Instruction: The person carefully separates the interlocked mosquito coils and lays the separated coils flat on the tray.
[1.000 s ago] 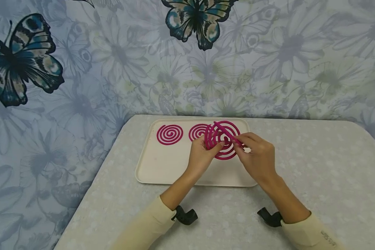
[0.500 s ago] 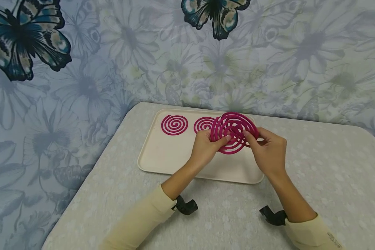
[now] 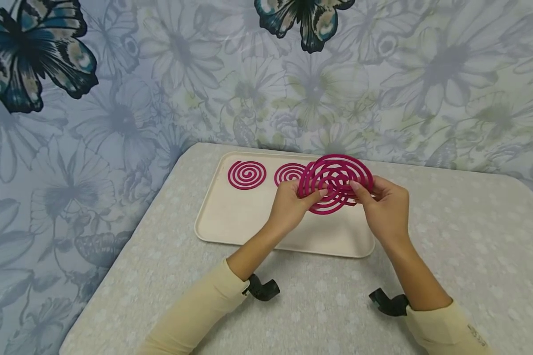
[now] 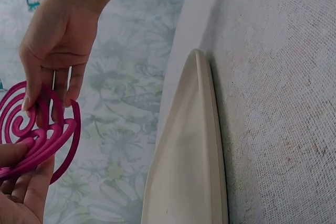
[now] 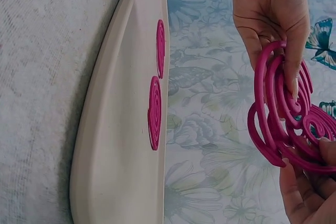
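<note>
Magenta mosquito coils (image 3: 337, 165) are held up in front of me above the tray, overlapping and crossing one another. I cannot tell exactly how many there are, or how far they interlock. On their left side my left hand (image 3: 290, 206) pinches them between thumb and fingers. My right hand (image 3: 386, 207) grips the right side, thumb in front and fingers behind. Both wrist views show two spiral centres close together in the held coils (image 5: 270, 85). Flat on the cream tray (image 3: 235, 222) lie two more coils, a left one (image 3: 247, 175) and a partly hidden middle one (image 3: 286, 172).
The tray rests on a table with a pale patterned cloth (image 3: 453, 236). Behind it stands a wall covering (image 3: 169, 98) printed with flowers and butterflies. Dark camera mounts sit on both wrists, the left one (image 3: 264, 288) and the right one (image 3: 387, 301).
The right-hand coil was tilted nearly edge-on and now faces me, overlapping the other. My right hand has shifted right and turned with it. The left hand keeps its grip. The head view has shifted slightly.
</note>
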Demonstrator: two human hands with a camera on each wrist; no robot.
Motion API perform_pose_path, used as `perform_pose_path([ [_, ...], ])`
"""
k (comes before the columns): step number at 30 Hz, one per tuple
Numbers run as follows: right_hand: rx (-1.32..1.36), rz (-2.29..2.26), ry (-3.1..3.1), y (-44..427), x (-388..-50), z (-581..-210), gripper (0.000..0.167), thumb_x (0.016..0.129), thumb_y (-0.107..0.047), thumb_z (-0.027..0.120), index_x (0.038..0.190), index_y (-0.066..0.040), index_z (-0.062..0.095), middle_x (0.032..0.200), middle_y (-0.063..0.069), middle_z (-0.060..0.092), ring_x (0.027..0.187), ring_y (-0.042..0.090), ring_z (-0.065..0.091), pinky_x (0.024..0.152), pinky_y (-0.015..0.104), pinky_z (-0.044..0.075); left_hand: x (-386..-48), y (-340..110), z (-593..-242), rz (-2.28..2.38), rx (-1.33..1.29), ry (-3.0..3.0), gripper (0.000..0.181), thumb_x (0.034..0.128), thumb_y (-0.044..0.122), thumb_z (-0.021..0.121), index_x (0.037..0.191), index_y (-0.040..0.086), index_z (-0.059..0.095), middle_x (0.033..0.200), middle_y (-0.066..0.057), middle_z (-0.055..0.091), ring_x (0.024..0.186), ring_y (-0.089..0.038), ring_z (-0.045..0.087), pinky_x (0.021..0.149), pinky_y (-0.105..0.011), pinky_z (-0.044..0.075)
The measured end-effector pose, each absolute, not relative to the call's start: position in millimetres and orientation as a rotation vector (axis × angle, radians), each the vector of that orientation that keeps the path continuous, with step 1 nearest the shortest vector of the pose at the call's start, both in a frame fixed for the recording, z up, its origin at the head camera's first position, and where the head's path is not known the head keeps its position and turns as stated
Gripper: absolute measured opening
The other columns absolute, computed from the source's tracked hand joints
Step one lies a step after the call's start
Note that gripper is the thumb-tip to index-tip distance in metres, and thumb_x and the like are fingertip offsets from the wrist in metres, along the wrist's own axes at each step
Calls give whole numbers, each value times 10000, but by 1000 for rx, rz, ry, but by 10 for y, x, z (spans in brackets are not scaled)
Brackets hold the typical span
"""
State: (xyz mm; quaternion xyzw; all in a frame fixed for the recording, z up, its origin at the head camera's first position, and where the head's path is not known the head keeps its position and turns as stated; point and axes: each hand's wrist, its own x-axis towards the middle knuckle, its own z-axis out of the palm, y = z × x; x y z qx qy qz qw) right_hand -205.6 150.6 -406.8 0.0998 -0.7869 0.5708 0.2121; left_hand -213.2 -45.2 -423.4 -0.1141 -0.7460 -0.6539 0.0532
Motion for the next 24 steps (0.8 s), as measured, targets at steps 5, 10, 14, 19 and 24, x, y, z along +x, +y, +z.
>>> perform_pose_path([
  [5, 228, 1704, -2202, 1514, -2053, -4043, 281, 944, -190, 743, 1072, 60, 744, 926, 150, 759, 734, 101, 739, 708, 230, 614, -2122, -512, -4193, -1950, -363, -2296, 198, 923, 200, 775, 974, 10, 748, 852, -62, 772, 753, -80, 686, 596, -213, 547],
  [10, 186, 1927, -2185, 1541, -2073, -4023, 385, 935, -215, 753, 1154, 96, 699, 925, 29, 768, 787, 127, 757, 776, 262, 606, -2126, -582, -4176, -1966, -362, -2250, 246, 890, 228, 812, 1005, 20, 752, 847, -58, 775, 787, -111, 740, 664, -253, 608],
  [14, 179, 2032, -2176, 1559, -2069, -4022, 439, 935, -223, 753, 1196, 120, 667, 928, -16, 768, 802, 121, 758, 795, 264, 599, -2124, -626, -4169, -2038, -365, -2181, 267, 896, 210, 804, 1064, 11, 748, 891, -85, 778, 841, -173, 763, 750, -330, 634],
  [19, 197, 1991, -2217, 1574, -2038, -4030, 446, 951, -252, 736, 1199, 113, 668, 931, -12, 769, 807, 125, 758, 807, 251, 597, -2112, -642, -4162, -2087, -370, -2136, 238, 917, 176, 779, 1067, -5, 742, 921, -123, 775, 863, -217, 765, 750, -338, 633],
  [24, 175, 1871, -2239, 1574, -2000, -4024, 430, 948, -305, 740, 1160, 68, 709, 920, -20, 766, 833, 107, 741, 802, 224, 599, -2106, -660, -4150, -2067, -439, -2157, 232, 923, 160, 768, 1079, -10, 740, 936, -138, 774, 901, -227, 762, 779, -329, 628],
])
